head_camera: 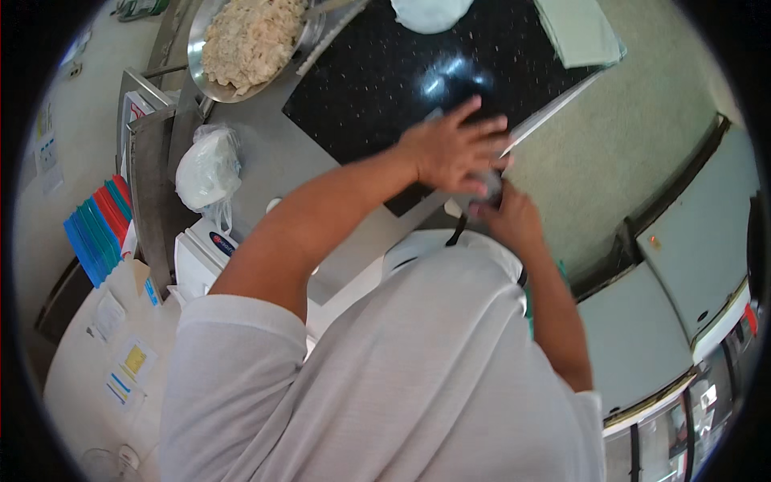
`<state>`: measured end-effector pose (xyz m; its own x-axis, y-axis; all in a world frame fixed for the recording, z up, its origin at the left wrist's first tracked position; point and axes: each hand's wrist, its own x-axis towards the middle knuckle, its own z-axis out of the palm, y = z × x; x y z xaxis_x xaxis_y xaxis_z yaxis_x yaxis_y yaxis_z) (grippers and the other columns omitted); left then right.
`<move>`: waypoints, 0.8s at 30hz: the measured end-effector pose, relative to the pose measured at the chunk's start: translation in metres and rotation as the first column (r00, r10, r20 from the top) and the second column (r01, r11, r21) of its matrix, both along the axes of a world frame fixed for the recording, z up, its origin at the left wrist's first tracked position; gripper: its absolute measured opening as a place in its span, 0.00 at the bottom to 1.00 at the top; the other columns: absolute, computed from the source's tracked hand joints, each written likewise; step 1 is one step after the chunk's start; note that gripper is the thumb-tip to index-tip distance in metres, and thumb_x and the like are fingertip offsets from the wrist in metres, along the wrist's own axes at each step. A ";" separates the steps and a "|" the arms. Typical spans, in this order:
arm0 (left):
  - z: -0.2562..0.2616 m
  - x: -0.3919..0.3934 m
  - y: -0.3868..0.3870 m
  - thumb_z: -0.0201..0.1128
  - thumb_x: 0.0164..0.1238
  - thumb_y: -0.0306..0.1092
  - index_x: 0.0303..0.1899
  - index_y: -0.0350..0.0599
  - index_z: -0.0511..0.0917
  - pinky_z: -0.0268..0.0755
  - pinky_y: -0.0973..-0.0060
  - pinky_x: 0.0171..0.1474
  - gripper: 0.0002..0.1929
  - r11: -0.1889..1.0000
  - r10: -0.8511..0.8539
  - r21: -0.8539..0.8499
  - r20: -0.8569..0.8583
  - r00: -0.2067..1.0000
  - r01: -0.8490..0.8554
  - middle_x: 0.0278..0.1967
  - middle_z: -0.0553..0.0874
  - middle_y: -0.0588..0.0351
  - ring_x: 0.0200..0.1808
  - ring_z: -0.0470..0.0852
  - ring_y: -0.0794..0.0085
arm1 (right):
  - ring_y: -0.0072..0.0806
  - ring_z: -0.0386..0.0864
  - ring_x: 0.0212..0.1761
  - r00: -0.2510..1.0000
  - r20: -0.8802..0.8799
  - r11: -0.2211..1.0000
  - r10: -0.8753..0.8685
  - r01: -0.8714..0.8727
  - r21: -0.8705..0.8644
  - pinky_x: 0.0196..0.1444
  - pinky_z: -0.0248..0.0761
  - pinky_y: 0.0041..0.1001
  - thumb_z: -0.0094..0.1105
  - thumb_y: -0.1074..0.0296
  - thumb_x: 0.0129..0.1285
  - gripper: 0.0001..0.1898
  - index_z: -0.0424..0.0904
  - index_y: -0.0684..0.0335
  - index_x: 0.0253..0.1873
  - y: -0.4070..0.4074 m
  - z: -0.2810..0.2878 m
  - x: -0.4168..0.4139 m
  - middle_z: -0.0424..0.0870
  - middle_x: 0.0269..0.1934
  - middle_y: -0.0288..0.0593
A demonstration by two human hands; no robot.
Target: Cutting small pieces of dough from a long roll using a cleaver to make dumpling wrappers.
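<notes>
Fingers spread, my left hand [459, 152] hovers over the near right edge of a black speckled stone slab [367, 90]. Just below it, my right hand [515, 220] pinches a small grey, translucent thing [482, 188] by its edge, close to my waist. Blur and the left fingers hide what that thing is. A white round item [430, 13], cut off by the top of the picture, rests on the slab. On the slab's far right corner lies a stack of pale green sheets [581, 33].
A steel bowl [196, 48] of creamy shredded mixture [253, 42] stands at upper left. Below it are a plastic bag [208, 169] with white contents and a white appliance [196, 256]. Coloured folders [99, 226] sit further left. Pale panels [638, 337] line the right.
</notes>
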<state>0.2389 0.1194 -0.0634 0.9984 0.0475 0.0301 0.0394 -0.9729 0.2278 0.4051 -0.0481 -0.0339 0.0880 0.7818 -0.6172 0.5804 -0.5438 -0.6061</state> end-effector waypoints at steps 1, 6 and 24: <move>0.009 0.005 0.011 0.51 0.75 0.71 0.76 0.73 0.72 0.40 0.38 0.83 0.33 0.997 0.037 0.069 -0.018 0.999 -0.035 0.79 0.71 0.63 0.83 0.62 0.61 | 0.61 0.89 0.48 0.999 0.023 0.999 0.039 -0.038 -0.034 0.53 0.80 0.49 0.78 0.49 0.58 0.35 0.78 0.76 0.57 0.024 0.008 0.008 0.89 0.43 0.65; -0.013 0.025 0.068 0.51 0.77 0.69 0.79 0.73 0.69 0.42 0.36 0.82 0.33 0.989 0.115 0.089 0.071 0.991 -0.121 0.81 0.67 0.59 0.84 0.60 0.59 | 0.62 0.88 0.49 0.985 0.131 0.990 0.111 -0.097 -0.107 0.54 0.80 0.51 0.78 0.47 0.58 0.35 0.79 0.74 0.57 0.077 0.001 0.028 0.89 0.42 0.67; -0.005 0.019 0.024 0.49 0.73 0.76 0.76 0.73 0.72 0.42 0.38 0.83 0.36 0.970 0.221 0.089 0.054 0.974 -0.225 0.79 0.70 0.58 0.83 0.62 0.59 | 0.63 0.88 0.49 0.990 0.062 0.992 0.124 -0.125 0.012 0.53 0.81 0.52 0.76 0.47 0.59 0.38 0.73 0.72 0.63 0.027 0.006 0.021 0.88 0.46 0.68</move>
